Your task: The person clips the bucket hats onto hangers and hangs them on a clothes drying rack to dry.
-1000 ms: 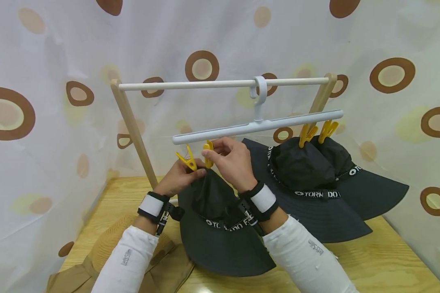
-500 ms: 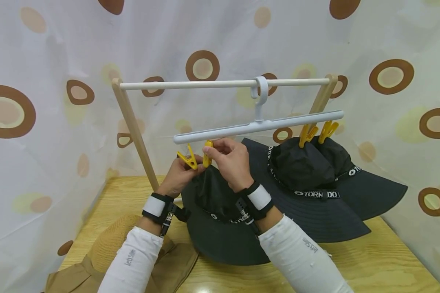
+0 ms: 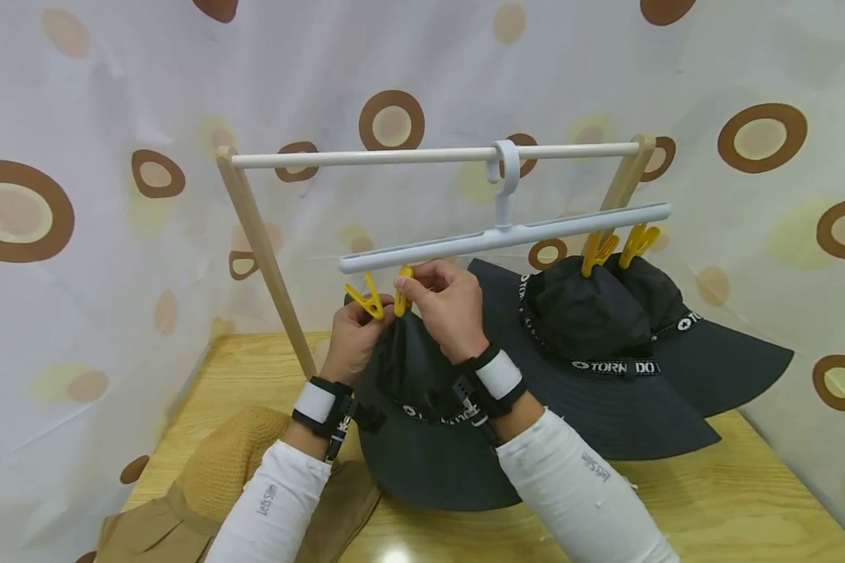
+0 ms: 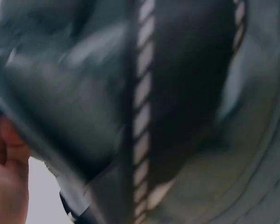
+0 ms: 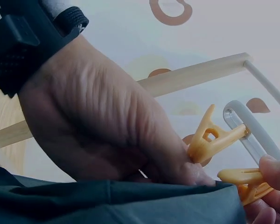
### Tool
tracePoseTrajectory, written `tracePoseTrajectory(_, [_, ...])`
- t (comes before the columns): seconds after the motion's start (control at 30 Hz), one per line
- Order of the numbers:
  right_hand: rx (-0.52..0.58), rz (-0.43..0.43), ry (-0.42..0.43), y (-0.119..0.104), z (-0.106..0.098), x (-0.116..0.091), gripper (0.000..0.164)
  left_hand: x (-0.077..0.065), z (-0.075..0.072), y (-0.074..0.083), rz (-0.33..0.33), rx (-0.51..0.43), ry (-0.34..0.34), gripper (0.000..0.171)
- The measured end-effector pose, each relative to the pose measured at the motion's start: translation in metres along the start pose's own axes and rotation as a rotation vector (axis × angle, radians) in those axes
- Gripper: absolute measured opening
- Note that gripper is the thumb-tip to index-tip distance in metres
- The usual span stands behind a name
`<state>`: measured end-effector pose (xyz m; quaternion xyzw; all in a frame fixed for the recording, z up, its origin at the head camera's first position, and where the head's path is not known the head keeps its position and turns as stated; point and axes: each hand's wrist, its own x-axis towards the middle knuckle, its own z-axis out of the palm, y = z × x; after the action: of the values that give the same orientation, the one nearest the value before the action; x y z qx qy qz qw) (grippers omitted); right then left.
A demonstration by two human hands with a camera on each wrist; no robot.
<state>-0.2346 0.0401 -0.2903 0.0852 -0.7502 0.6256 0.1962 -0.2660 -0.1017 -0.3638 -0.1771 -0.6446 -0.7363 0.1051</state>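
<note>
Fingers of my left hand grip the top of a dark bucket hat's crown, just beneath a yellow clothespin attached to the hanger. My right hand pinches a second clothespin between thumb and fingers. In the right wrist view this pinched clothespin meets the hat's fabric edge, while the first clothespin hangs beside my left hand. The left wrist view shows mostly blurred dark hat fabric, with part of a hand at its left edge.
The white hanger hooks over the rod of a wooden rack and tilts down leftward. Two clothespins hold another dark hat under its right end. A tan hat lies on the wooden table at lower left.
The dark hat rises slightly as my left hand shifts a little right and up beside the clothespins. My right hand keeps pinching the second clothespin, nearly in place.
</note>
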Motion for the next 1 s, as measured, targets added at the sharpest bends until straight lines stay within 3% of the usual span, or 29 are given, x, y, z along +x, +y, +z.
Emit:
tracePoseTrajectory(0.1, [-0.002, -0.005, -0.005, 0.001, -0.001, 0.000, 0.018, 0.000, 0.006, -0.003, 0.055, -0.012, 0.074, 0.020])
tracePoseTrajectory(0.23, [-0.012, -0.013, -0.004, 0.003, -0.002, 0.000, 0.018, 0.001, 0.009, -0.004, 0.102, -0.027, 0.089, 0.020])
tracePoseTrajectory(0.43, [-0.036, -0.022, -0.017, 0.005, -0.001, -0.002, 0.019, 0.003, 0.002, 0.001, 0.029, -0.040, 0.054, 0.009])
tracePoseTrajectory(0.6, [-0.059, -0.050, -0.030, 0.004, 0.002, -0.003, 0.018, 0.003, -0.006, 0.007, -0.032, -0.053, 0.002, 0.020])
tracePoseTrajectory(0.77, [-0.078, -0.078, -0.038, 0.005, 0.004, -0.003, 0.018, 0.002, -0.011, 0.011, -0.053, -0.066, -0.033, 0.030])
tracePoseTrajectory(1.0, [-0.158, -0.128, -0.041, 0.009, 0.005, -0.003, 0.022, 0.006, -0.011, 0.013, -0.027, -0.071, -0.037, 0.029])
